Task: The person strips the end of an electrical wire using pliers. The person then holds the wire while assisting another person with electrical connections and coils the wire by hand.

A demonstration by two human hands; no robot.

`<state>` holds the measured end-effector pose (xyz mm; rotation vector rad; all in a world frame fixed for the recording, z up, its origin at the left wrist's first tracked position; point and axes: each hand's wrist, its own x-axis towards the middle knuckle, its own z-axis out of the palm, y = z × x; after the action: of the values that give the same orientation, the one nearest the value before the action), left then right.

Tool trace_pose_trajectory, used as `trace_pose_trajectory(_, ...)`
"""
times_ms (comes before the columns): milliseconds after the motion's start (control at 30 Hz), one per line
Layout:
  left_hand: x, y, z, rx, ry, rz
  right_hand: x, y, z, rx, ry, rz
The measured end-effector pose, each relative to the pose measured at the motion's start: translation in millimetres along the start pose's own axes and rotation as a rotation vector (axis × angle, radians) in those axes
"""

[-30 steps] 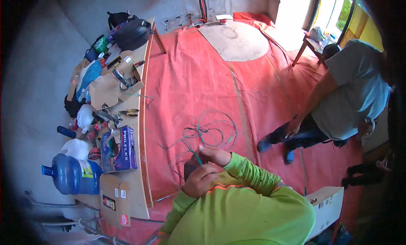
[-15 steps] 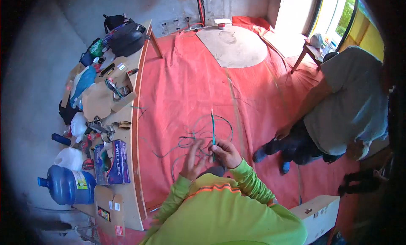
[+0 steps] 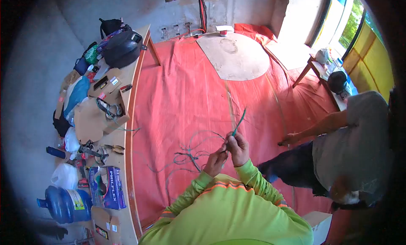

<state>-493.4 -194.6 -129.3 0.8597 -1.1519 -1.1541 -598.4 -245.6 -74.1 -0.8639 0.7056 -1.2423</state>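
Note:
Green wire [image 3: 240, 121] sticks up from between the fingers of my right hand [image 3: 238, 149], its tip pointing up and to the right. My left hand [image 3: 216, 161] is closed just below and to the left, touching my right hand, with its fingers pressed round the same wire. Loose loops of thin dark wire [image 3: 186, 155] lie on the red floor sheet [image 3: 182, 101] beyond my left hand.
A long table [image 3: 132, 97] at left holds a blue water jug [image 3: 69, 204], a Philflex box [image 3: 115, 188], pliers [image 3: 115, 149], open cardboard and a black bag [image 3: 122, 49]. A co-worker [image 3: 347, 145] leans in at right. A pale board [image 3: 234, 54] lies ahead.
My hands have come together and moved right, and the left has closed on the wire. The wire now tilts right. The co-worker has moved lower in view.

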Motion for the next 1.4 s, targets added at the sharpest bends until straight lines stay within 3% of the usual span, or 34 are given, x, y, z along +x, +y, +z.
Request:
trace_pose_trajectory(100, 24, -22, -12, 0.093, -0.076, -0.208, 21, -5, -5, -0.024, 0.074, 0.000)
trace_pose_trajectory(333, 63, -22, -3, 0.343, -0.099, -0.186, 58, 3, -28, -0.181, 0.066, -0.076)
trace_pose_trajectory(433, 76, -32, -16, 0.220, -0.109, -0.364, 82, 7, -25, -0.104, 0.036, 0.018)
trace_pose_trajectory(533, 90, -26, -16, 0.307, -0.018, -0.304, 105, 5, -26, -0.092, 0.006, 0.178)
trace_pose_trajectory(767, 148, -48, -13, 0.008, 0.148, -0.245, 175, 17, -46, -0.026, -0.123, 0.237)
trace_pose_trajectory(967, 210, -57, -3, 0.034, 0.221, -0.238, 239, 2, -53, 0.078, -0.123, 0.195)
trace_pose_trajectory(1133, 247, -74, 3, -0.033, 0.330, -0.127, 276, 11, -69, -0.188, -0.267, 0.030)
trace_pose_trajectory(1233, 250, -63, 6, -0.109, 0.362, -0.111, 287, -1, -65, -0.087, -0.336, 0.139)
trace_pose_trajectory(1333, 246, -70, 2, -0.216, 0.364, -0.186, 293, -16, -52, -0.001, -0.330, 0.378)
trace_pose_trajectory(1400, 237, -75, 1, -0.276, 0.388, -0.196, 294, -12, -48, 0.055, -0.481, 0.403)
